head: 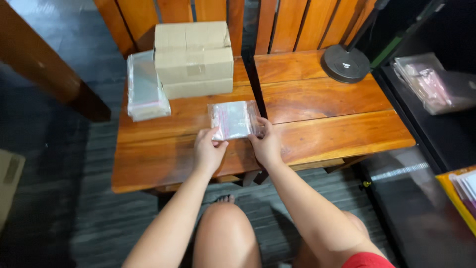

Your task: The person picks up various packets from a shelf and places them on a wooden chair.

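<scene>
both hands, left hand (pixel 208 151) and right hand (pixel 265 144), pinch a small clear plastic bag (pixel 234 119) at its lower corners, grip clamped, above the wooden table (pixel 163 159), near a cardboard box (pixel 193 57).

Looks like a home packing corner, not a shop: two wooden chairs (pixel 258 124) pushed together as a table, cardboard box (pixel 193 58) and clear bag stacks (pixel 145 89) on them, dark floorboards underneath, bare knees showing.

Left hand (pixel 209 151): mid-frame, my fingers pinched closed, arm stretched forward.
Right hand (pixel 266 145): just beside it, same pinch.
</scene>
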